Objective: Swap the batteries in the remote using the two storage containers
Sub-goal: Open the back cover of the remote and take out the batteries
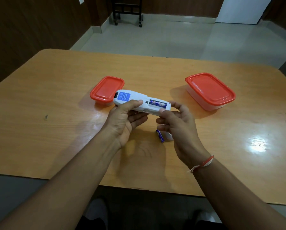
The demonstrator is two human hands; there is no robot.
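Wooden tabletop (56, 138) carries two lidded plastic containers: smaller red-lidded container (107, 89) left, larger red-lidded container (210, 90) right, well apart. White remote (132, 101), back up, held between them above the tabletop. Loose blue battery (160, 136) lies nearer the person, below the remote.

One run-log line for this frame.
left hand grips remote | right hand at open compartment | one battery inside | one battery on table | containers lidded
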